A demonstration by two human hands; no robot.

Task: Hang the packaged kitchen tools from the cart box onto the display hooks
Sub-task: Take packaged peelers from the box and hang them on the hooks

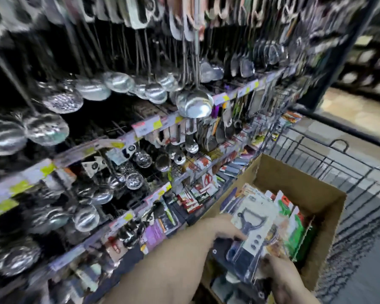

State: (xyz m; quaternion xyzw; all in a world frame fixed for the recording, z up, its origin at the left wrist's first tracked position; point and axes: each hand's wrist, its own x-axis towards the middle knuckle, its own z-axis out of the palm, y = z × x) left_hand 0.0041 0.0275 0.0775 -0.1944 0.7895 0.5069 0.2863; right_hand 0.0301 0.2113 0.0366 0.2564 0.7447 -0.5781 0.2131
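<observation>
Brown corrugated cardboard box (303,189): matt, raw paper finish, dull inner walls. Inside box: white card-backed peeler pack under clear blister plastic (253,218), glossy, catching glare; green and red printed card packs (294,224) beside it, semi-gloss. Left of box: polished steel ladles and perforated skimmers (195,104), mirror-bright, thin wire-like metal handles. Pale price strips with yellow tags (147,126) below ladles: smooth plastic or paper, cannot tell which. Right of box: black wire cart frame (329,163), coated metal, satin. Blur hides finer texture.
</observation>
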